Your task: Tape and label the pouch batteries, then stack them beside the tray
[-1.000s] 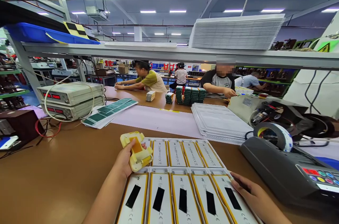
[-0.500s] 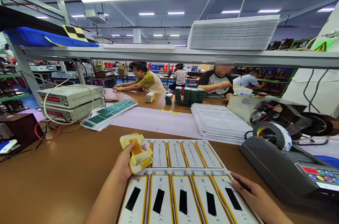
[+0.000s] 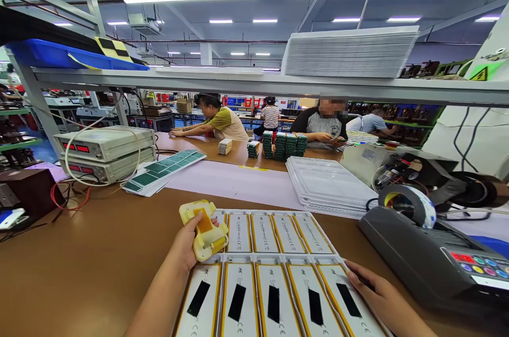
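My left hand point(image 3: 186, 247) is closed around a pale yellow plastic fixture point(image 3: 203, 251), with the thumb on the orange patch at its middle. The fixture sits over the far left corner of a white plastic tray point(image 3: 280, 258). In the tray, flat white battery packs point(image 3: 263, 233) with yellow edges lie in two rows. Each pack in the near row bears a slanted black tape strip point(image 3: 274, 303); those visible in the far row show only print. My right hand point(image 3: 376, 289) grips the tray's right edge, thumb on top, its lower fingers partly hidden.
A tape dispenser point(image 3: 433, 262) with a tape roll point(image 3: 409, 204) stands at right. Behind are stacked white trays point(image 3: 330, 180), green sheets point(image 3: 167, 170) and two power supplies point(image 3: 105, 145). A shelf beam point(image 3: 238, 82) crosses overhead. Co-workers point(image 3: 320, 124) sit opposite.
My hands, the fixture and the tray stay almost where they were. Across the bench, a co-worker's raised hand has come down, and that person leans slightly to the left.
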Available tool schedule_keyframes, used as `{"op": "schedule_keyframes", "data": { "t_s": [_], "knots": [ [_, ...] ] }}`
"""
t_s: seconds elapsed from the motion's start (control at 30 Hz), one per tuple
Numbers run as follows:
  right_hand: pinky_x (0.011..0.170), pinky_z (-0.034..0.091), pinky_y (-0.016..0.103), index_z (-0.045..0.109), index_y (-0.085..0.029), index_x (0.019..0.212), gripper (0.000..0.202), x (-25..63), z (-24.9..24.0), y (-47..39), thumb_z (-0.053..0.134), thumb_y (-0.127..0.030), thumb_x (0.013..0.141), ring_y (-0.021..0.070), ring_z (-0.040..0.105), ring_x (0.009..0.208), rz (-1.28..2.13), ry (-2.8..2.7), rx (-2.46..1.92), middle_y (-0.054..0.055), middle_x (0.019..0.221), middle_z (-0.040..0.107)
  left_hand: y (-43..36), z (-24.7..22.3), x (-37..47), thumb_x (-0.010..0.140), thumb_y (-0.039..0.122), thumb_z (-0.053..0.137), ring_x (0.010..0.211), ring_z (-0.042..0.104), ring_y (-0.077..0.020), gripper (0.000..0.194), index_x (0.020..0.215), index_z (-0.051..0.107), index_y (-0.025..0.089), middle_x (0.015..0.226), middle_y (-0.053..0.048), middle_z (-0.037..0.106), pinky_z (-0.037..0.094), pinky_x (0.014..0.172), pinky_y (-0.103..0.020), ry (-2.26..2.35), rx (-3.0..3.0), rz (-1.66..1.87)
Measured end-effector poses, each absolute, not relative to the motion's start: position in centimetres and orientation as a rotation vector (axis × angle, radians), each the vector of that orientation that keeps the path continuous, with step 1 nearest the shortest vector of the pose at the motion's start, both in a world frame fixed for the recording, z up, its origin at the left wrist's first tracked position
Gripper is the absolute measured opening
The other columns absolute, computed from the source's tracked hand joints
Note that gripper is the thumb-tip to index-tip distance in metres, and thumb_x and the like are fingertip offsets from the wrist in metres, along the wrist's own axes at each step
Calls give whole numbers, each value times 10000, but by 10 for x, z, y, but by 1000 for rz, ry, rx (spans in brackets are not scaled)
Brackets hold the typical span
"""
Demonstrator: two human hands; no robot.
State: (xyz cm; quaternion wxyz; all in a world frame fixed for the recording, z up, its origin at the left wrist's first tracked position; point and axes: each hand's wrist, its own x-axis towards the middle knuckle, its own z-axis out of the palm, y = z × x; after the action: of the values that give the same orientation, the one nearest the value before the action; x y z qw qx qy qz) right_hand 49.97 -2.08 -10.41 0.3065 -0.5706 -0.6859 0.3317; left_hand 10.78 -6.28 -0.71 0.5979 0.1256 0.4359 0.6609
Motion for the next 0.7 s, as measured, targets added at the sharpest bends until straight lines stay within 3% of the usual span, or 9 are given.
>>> {"op": "schedule_keyframes", "data": {
  "t_s": [0.7],
  "knots": [
    [936,361,358,550,-146,1130,599,502,-110,-20,462,-548,694,269,456,1099,904,-1798,-1452,64,1152,547,-63,-7,107,689,302,576,702,611,-273,273,879,544,109,742,-85,630,458,714,-522,1005,278,1528]
  ]
}}
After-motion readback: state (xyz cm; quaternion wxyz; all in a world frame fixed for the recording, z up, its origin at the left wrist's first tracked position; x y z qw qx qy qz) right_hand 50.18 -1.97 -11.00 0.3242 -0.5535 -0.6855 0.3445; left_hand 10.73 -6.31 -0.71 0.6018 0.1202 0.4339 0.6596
